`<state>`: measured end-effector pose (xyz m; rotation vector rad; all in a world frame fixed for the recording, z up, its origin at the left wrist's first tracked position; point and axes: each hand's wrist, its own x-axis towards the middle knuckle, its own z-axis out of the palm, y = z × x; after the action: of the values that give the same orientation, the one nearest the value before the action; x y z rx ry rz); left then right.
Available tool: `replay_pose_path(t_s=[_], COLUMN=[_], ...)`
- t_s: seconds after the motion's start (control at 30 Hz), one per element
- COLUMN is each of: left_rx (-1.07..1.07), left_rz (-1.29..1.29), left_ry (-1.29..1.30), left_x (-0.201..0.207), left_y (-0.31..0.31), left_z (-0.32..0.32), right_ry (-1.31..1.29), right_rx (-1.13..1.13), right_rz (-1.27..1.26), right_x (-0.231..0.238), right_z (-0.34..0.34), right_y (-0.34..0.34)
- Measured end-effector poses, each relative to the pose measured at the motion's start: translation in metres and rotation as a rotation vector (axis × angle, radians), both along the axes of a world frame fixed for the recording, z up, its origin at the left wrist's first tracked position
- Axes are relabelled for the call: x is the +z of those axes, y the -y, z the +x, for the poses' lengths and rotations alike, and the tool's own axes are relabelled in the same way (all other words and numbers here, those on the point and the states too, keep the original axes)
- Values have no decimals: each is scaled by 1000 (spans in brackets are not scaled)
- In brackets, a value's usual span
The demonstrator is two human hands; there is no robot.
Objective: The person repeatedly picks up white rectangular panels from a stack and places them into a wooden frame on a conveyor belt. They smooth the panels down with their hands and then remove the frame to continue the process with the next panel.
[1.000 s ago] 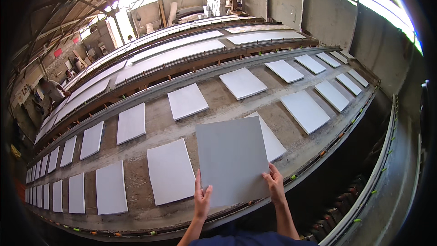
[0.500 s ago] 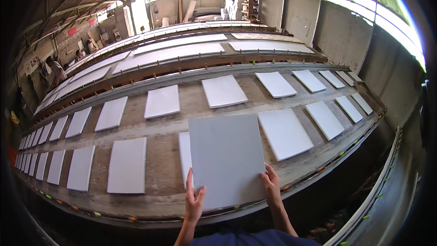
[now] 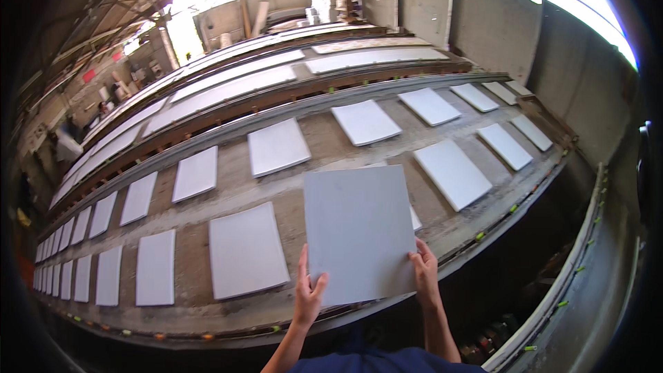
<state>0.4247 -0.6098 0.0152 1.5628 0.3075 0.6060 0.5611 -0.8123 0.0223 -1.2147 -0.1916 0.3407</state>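
Between my two hands I hold a flat grey-white rectangular panel (image 3: 360, 235), tilted up in front of me over the near edge of a long table. My left hand (image 3: 309, 289) grips its lower left edge, thumb on the near face and fingers behind. On the lower right edge, my right hand (image 3: 425, 271) pinches it in the same way. Behind it, a white panel on the table is mostly covered, with only a corner showing. Left of the held panel lies another white panel (image 3: 248, 250); to the right is one more (image 3: 452, 174).
The long brown table (image 3: 190, 235) carries two rows of spaced white panels. Small green and orange clips line its near rail (image 3: 480, 237). Farther off stand more long tables with white sheets (image 3: 221, 97). A grey wall (image 3: 483, 24) rises at right, and another rail (image 3: 573, 283) curves below it.
The table and its panels have shifted leftward in view as my viewpoint moved right along it. The held panel stays in both hands, slightly further right and higher in the picture.
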Motion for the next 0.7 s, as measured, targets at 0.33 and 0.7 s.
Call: replay_pose_path(t_s=[0.33,0.7], left_rx=[-131,-60], left_rz=[-57,-19], left_ry=[-60,3], left_x=[7,23], left_y=[93,249], left_z=[77,237], right_ry=[-8,80], right_rx=[-127,-38], right_rz=[-25,-23], right_x=[-22,5], right_z=[69,236], right_y=[92,239])
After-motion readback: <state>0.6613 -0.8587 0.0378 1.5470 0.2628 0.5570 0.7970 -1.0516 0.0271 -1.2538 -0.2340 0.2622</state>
